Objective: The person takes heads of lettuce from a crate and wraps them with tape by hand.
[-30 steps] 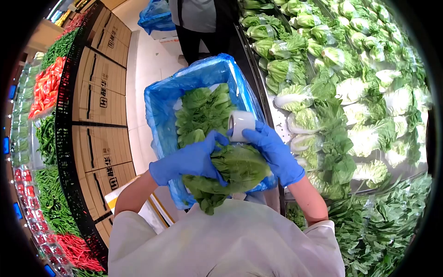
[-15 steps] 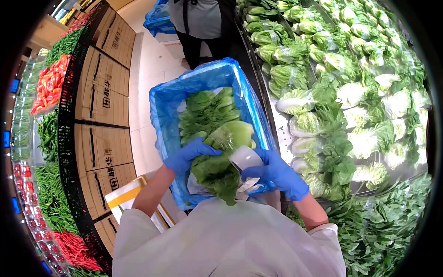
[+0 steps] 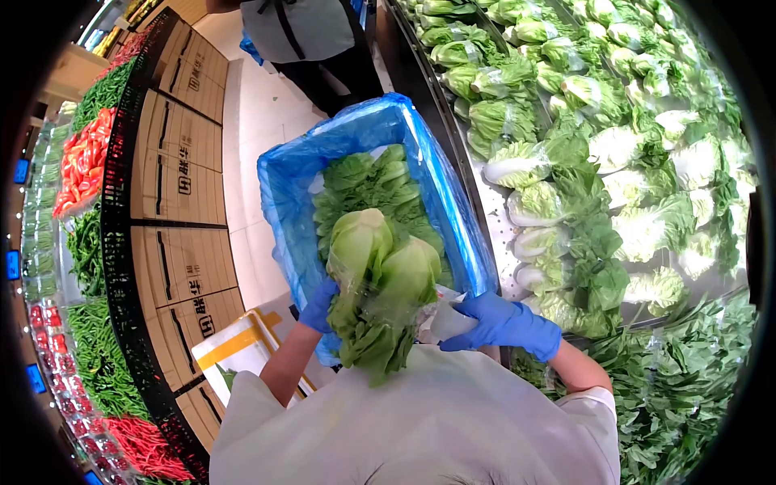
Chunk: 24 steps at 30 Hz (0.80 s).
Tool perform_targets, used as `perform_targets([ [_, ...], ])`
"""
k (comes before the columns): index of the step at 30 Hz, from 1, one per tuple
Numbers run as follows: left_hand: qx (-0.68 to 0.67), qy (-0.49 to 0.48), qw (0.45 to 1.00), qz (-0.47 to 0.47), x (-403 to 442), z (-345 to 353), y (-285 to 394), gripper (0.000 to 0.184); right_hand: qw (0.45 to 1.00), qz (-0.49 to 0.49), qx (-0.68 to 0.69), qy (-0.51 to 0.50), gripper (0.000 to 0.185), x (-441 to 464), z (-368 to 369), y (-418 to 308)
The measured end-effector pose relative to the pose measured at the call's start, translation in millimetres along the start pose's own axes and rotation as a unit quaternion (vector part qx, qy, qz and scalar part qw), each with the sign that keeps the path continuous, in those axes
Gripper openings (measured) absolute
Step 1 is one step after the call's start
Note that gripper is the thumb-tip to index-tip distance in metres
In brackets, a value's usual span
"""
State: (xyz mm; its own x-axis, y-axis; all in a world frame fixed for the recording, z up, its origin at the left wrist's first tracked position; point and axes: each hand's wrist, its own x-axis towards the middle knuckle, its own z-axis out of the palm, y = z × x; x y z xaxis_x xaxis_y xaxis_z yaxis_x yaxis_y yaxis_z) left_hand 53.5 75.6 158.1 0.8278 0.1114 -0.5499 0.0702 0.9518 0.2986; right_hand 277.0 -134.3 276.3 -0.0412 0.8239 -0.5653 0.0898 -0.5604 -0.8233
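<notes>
Two pale green lettuce heads (image 3: 364, 246) stand side by side, stems up, over the near part of a crate lined with blue plastic (image 3: 279, 190). My left hand (image 3: 318, 305), in a blue glove, is closed round the left side of the lettuce, its fingers partly hidden by leaves. Blue-gloved too, my right hand (image 3: 505, 323) grips a roll of clear tape (image 3: 453, 321) just right of the lettuce. A shiny clear band lies across the leaves below the stems. More green lettuce (image 3: 356, 178) lies deeper in the crate.
On the right a display shelf holds rows of leafy cabbages (image 3: 537, 202) and loose greens (image 3: 671, 364). Peppers (image 3: 85, 162) fill a stand at left above cardboard panels (image 3: 182, 263). A white box (image 3: 234, 343) sits lower left. Another person (image 3: 303, 32) stands beyond the crate.
The lettuce has turned upright, with two stem ends now showing. My right hand has moved down and right with the tape roll. The other person has shifted left.
</notes>
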Motion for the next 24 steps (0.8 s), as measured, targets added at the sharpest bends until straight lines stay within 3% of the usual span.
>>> perform_targets([
  [2,0.057,0.014,0.998,0.013,5.2,-10.7,-1.8,0.062,0.966,-0.007,-0.255,-0.039,0.049,5.2,-1.8,7.0],
  [5,0.246,-0.037,0.969,-0.001,14.5,-14.1,3.2,0.055,0.975,-0.039,-0.213,-0.057,0.06,15.8,-1.4,12.9],
  [6,0.246,-0.037,0.969,-0.001,17.8,-9.1,4.3,0.055,0.975,-0.038,-0.213,-0.056,0.06,23.3,1.7,32.7],
  [8,0.251,-0.085,0.961,-0.076,25.7,13.6,9.4,0.056,0.976,-0.15,-0.156,-0.007,0.06,40.5,9.2,81.9],
  [9,0.232,-0.169,0.951,-0.116,49.9,-16.2,2.9,0.064,0.976,-0.15,-0.156,-0.006,0.06,43.3,7.8,82.7],
  [12,0.321,-0.172,0.921,-0.135,42.8,21.7,18.1,0.072,0.976,-0.155,-0.147,0.046,0.046,58.5,-5.1,80.5],
  [14,0.406,-0.231,0.872,-0.149,46.2,39.2,16.8,0.075,0.996,-0.036,-0.077,0.024,0.041,71.1,-19.7,76.7],
  [15,0.458,-0.286,0.827,-0.156,49.6,47.7,14.1,0.076,0.996,-0.035,-0.077,0.024,0.041,72.5,-24.9,70.0],
  [17,0.459,-0.281,0.831,-0.141,46.7,80.5,15.0,0.072,0.971,-0.04,0.235,-0.031,0.038,68.0,-31.2,47.8],
  [19,0.462,-0.278,0.833,-0.123,46.9,93.6,18.8,0.068,0.952,-0.066,0.297,-0.034,0.037,71.1,-37.6,47.3],
  [21,0.444,-0.239,0.837,-0.211,47.9,96.9,24.6,0.064,0.904,-0.073,0.418,-0.057,0.039,68.7,-42.6,33.2],
  [24,0.447,-0.198,0.832,-0.262,41.5,122.1,26.1,0.062,0.899,-0.041,0.435,-0.04,0.04,68.4,-47.8,2.5],
])
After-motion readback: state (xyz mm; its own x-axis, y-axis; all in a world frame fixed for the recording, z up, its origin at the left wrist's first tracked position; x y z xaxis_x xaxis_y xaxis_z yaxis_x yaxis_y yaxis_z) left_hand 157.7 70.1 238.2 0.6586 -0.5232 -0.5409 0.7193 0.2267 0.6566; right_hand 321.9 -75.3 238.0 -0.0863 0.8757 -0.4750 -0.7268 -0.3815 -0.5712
